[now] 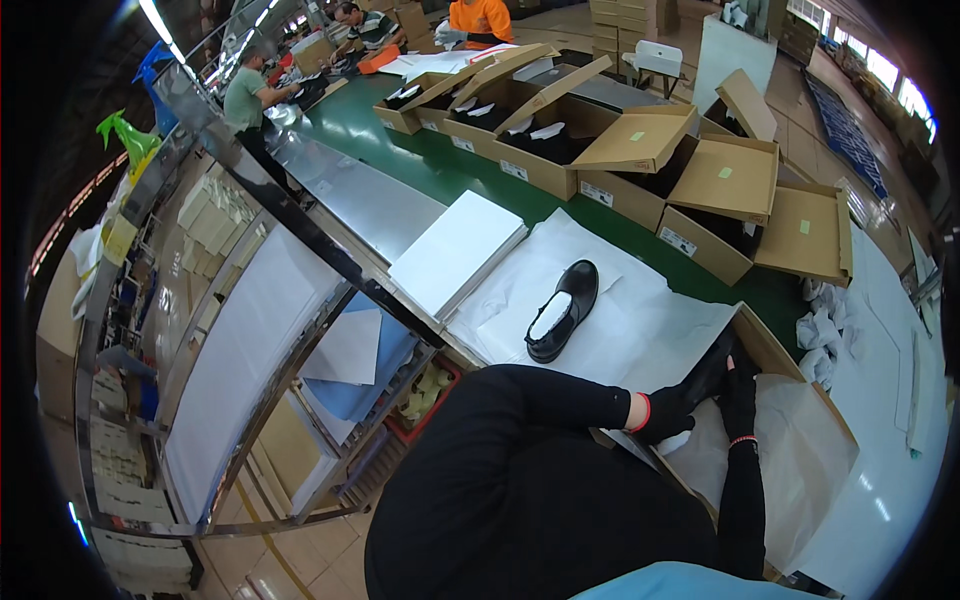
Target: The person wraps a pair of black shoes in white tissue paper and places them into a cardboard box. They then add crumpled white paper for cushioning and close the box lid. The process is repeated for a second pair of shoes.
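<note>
A shoe (563, 312) is laid on tissue paper (640, 305), a stack of sheets (458, 255) placed to its left. Behind, cartons (545, 172) are lined along the counter (350, 120). To the right, another shoe (712, 368) is held at a paper-lined box (768, 345) by the hands (739, 398), with paper wads (820, 332) strewn beyond.

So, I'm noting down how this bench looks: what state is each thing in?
Left hand: dark-gloved, on a black shoe
Right hand: dark-gloved, on that same shoe
Near box: open, paper inside
Other shoe: sole down, white stuffing inside
Sheet underneath: spread out, wrinkled
White stack: neatly piled
Row of boxes: lids open
Loose paper: crumpled
</note>
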A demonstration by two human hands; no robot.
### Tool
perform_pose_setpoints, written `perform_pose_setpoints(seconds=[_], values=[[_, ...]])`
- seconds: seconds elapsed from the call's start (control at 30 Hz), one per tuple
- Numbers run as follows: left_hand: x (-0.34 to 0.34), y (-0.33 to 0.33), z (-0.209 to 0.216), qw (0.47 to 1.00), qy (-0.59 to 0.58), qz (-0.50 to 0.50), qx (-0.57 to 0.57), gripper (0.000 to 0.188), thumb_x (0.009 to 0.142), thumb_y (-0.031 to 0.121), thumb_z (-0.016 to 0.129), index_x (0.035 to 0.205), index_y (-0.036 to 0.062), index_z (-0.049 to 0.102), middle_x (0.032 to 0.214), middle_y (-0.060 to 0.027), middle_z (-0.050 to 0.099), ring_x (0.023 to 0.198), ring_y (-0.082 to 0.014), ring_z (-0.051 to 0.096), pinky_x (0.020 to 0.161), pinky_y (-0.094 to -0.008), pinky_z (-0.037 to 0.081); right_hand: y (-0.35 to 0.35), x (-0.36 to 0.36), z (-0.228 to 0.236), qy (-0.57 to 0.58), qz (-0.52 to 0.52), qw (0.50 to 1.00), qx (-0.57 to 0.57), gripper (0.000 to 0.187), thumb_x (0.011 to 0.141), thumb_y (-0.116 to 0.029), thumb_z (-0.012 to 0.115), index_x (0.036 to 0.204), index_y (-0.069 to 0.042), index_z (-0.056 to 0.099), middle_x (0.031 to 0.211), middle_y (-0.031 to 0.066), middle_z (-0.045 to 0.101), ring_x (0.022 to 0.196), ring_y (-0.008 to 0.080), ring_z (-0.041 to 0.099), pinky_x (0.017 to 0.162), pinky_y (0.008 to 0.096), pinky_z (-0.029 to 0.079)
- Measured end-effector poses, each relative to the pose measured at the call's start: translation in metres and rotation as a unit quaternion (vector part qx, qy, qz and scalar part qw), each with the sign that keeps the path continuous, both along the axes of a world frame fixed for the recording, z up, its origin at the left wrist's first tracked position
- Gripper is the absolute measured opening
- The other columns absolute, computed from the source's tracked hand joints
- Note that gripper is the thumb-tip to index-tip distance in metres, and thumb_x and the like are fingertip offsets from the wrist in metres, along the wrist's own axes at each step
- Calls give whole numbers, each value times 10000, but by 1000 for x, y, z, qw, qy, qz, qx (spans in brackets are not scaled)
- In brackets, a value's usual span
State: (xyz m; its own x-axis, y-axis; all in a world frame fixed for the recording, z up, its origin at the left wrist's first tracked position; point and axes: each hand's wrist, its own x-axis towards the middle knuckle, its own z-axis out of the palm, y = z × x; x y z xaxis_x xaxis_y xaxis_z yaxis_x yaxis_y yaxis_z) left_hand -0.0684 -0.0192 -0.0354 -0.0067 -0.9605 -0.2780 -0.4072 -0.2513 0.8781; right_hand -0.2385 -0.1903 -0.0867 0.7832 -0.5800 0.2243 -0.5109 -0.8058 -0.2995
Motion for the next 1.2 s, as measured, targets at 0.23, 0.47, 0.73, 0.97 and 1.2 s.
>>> perform_pose_setpoints(seconds=[0.23, 0.47, 0.73, 0.97, 1.2], values=[[-7, -16, -61, 972, -167, -91, -140, 437, 801, 215, 607, 1160, -13, 506, 991, -234, 595, 980, -378, 565, 866, -453, 457, -2, 7, -2, 14, -21, 999, 29, 936, 620, 63, 694, 1455, -168, 340, 1303, 167, 497, 1110, 366, 497, 963, 423, 403], [3, -11, -55, 928, -223, -94, -283, 301, 788, 224, 631, 1022, 38, 600, 986, -191, 602, 1029, -327, 548, 877, -426, 442, 0, 12, 6, -8, 16, 999, 39, 958, 604, 36, 724, 1456, -168, 335, 1347, 180, 473, 1176, 365, 477, 1012, 429, 384], [117, 42, -64, 888, -391, 134, -199, 713, 758, 359, 713, 1312, -5, 448, 1341, -235, 441, 1246, -411, 412, 1060, -533, 272, -3, -6, 19, -34, -1, 993, 109, 837, 645, -32, 744, 1405, -78, 396, 1351, 165, 482, 1248, 341, 447, 1056, 398, 358], [146, 58, -87, 931, -262, 176, -185, 388, 802, 220, 689, 1110, 25, 557, 1152, -178, 574, 1137, -358, 528, 940, -426, 418, 25, 9, 102, -77, -14, 986, 148, 670, 715, -65, 739, 1334, -64, 482, 1297, 143, 527, 1199, 305, 500, 1004, 356, 397], [74, 40, 60, 905, -117, 116, -392, 353, 750, 91, 667, 1085, 99, 556, 1042, -131, 611, 923, -327, 630, 760, -372, 501, 81, 64, 224, -204, 68, 950, 227, 560, 791, -107, 700, 1317, -53, 516, 1307, 133, 537, 1238, 245, 494, 1027, 341, 370]])
